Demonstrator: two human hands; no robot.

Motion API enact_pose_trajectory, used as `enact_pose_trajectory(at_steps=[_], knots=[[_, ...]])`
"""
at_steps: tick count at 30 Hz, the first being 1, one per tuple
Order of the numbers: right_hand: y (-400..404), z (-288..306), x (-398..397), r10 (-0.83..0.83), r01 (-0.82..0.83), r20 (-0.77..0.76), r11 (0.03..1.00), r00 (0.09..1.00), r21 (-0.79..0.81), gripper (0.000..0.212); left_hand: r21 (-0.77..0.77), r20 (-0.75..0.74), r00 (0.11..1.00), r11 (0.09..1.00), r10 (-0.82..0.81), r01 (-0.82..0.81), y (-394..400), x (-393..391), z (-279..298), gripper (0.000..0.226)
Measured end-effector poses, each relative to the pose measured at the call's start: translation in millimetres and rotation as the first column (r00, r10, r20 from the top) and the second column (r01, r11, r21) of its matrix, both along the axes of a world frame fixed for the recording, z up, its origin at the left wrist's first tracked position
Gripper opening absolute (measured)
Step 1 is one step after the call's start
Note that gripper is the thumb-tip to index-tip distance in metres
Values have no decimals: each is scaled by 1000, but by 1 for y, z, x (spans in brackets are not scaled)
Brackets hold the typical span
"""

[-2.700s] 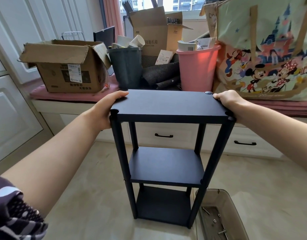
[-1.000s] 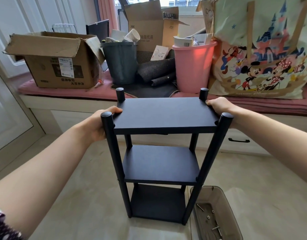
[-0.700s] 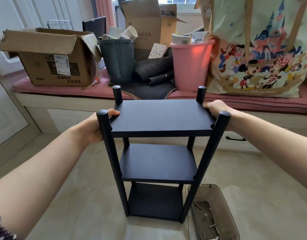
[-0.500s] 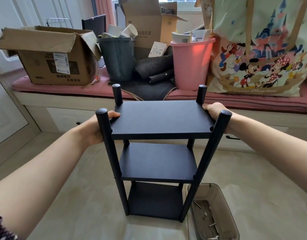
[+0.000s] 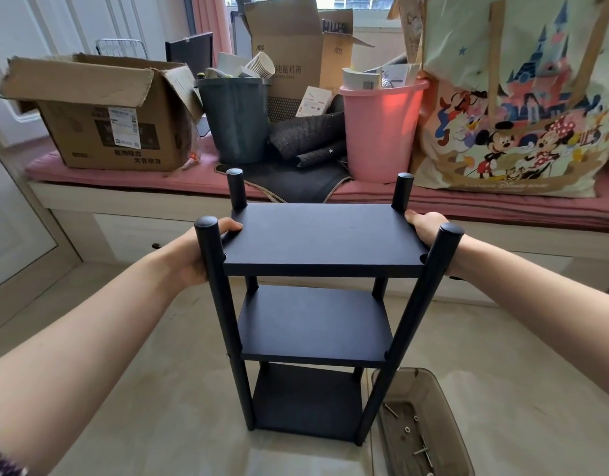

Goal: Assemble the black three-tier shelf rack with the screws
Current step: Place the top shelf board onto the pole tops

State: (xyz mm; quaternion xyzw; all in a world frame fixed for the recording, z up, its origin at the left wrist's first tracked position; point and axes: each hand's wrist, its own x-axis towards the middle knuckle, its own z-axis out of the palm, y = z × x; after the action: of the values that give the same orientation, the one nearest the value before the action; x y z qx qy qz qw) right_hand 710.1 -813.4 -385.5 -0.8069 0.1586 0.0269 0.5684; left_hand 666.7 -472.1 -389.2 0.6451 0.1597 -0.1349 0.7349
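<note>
black three-tier shelf rack (image 5: 316,310) stands upright on the pale floor (image 5: 131,389), its four posts poking above the top shelf (image 5: 322,237). left hand (image 5: 201,252) grips the top shelf's left edge, fingers curled under and thumb lying on the board. right hand (image 5: 428,228) grips its right edge the same way, fingers wrapped around the rim. just right of the rack's base sits a brown plastic tray (image 5: 447,417) holding loose screws (image 5: 421,448). behind the rack, a pink bucket (image 5: 380,132) rests on the window seat.
</note>
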Motion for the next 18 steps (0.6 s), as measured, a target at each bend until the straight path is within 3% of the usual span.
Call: enact_pose_trajectory(at_steps=[9, 12, 16, 18], knots=[[1, 6, 2, -5, 5, -1, 1000, 1000, -28, 38, -30, -28, 999, 999, 23, -24, -3, -4, -6, 24], [1, 3, 7, -14, 14, -12, 999, 1000, 41, 37, -48, -10, 998, 997, 61, -61, -5, -5, -8, 22], [-10, -2, 1, -7, 4, 10, 963, 1000, 268, 20, -66, -3, 994, 992, 112, -112, -8, -11, -7, 19], [-19, -4, -7, 8, -11, 19, 979, 1000, 202, 24, -76, 2, 989, 986, 150, -149, -9, -17, -7, 19]])
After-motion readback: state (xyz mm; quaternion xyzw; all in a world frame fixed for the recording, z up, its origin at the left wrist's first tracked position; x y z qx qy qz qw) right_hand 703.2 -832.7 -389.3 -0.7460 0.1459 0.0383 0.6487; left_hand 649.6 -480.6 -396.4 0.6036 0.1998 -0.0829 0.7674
